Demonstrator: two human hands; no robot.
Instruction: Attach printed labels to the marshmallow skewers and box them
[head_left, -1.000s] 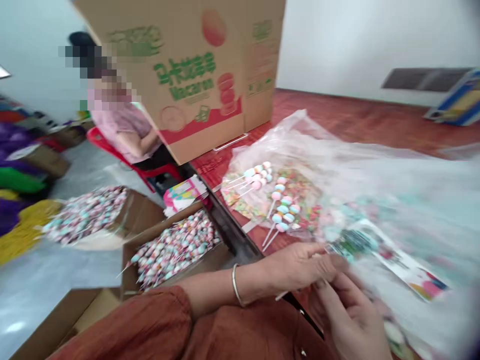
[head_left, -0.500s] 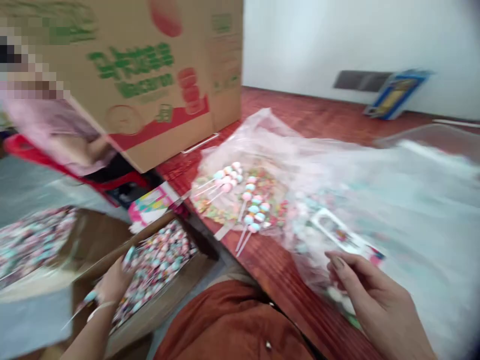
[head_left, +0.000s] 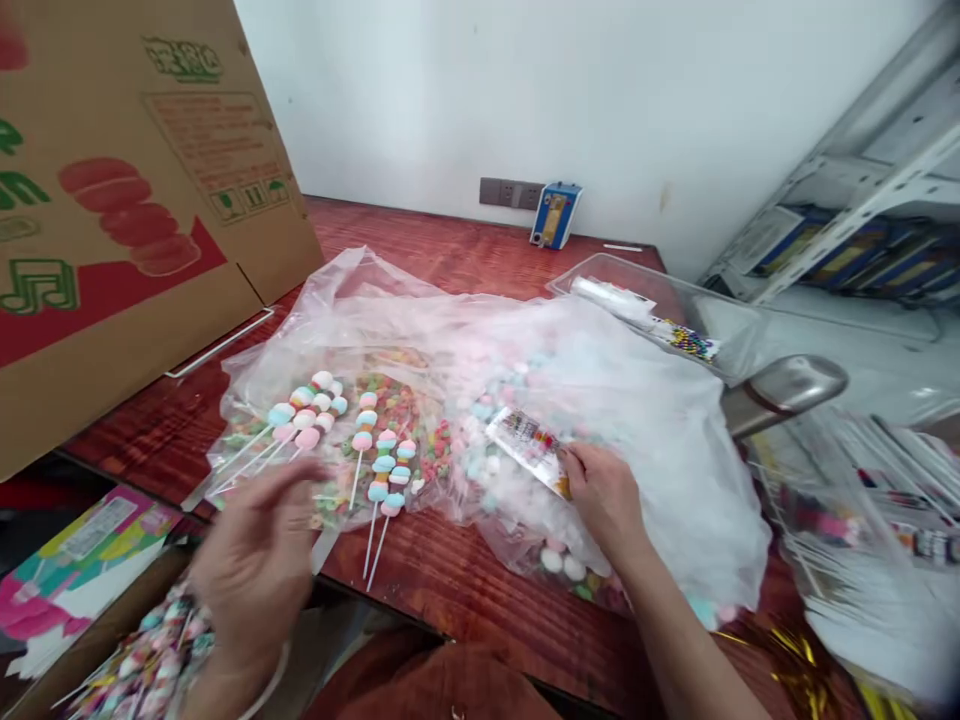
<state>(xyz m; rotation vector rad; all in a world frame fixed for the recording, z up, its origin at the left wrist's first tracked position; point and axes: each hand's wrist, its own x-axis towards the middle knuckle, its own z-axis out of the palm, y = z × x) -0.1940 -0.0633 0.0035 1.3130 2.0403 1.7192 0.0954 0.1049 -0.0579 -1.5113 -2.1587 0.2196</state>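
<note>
My right hand point(head_left: 606, 497) pinches the lower right end of a printed clear packaging bag point(head_left: 523, 440), which lies on a big clear plastic bag of pastel marshmallows point(head_left: 487, 385). My left hand point(head_left: 259, 560), blurred by motion, is over the table's near edge with fingers apart and nothing visible in it. Beyond it, marshmallow skewers point(head_left: 304, 412) lie on a clear bag of colourful ring-shaped gummies point(head_left: 397, 395). A few more marshmallow skewers point(head_left: 384, 480) lie to their right, with white sticks pointing toward me.
A large cardboard carton point(head_left: 187, 190) stands at the left. Below the table edge, an open box holds many wrapped skewers point(head_left: 154, 650), beside a colourful printed card point(head_left: 90, 545). A clear tray point(head_left: 731, 330), a metal cylinder point(head_left: 787, 390) and white sticks point(head_left: 810, 540) are at the right.
The view has swung right. My left hand has come up from the box of skewers and now appears to hold nothing. My right hand has reached the printed bag and taken its end.
</note>
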